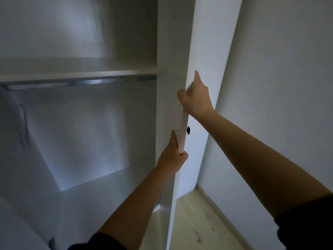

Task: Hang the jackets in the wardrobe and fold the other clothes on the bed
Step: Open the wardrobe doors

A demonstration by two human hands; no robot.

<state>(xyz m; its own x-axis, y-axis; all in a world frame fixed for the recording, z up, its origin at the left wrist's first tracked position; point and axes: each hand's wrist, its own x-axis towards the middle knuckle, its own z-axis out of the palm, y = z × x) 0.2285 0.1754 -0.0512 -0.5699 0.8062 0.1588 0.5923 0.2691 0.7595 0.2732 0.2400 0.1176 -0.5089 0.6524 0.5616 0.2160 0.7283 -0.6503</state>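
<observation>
A white wardrobe stands open before me, its inside bare. A metal hanging rail (81, 83) runs under a shelf (77, 73). The white door (207, 51) stands edge-on at the right, with a small dark knob (188, 130) on its face. My right hand (195, 98) grips the door's edge above the knob. My left hand (173, 159) holds the same edge lower down, fingers curled round it. No jackets or other clothes are in view.
A plain white wall (279, 87) rises at the right, close behind the door. Light wooden floor (194, 222) with a skirting board shows at the bottom right. A faint thin shape (23, 123), possibly a hanger, shows at the wardrobe's left inside.
</observation>
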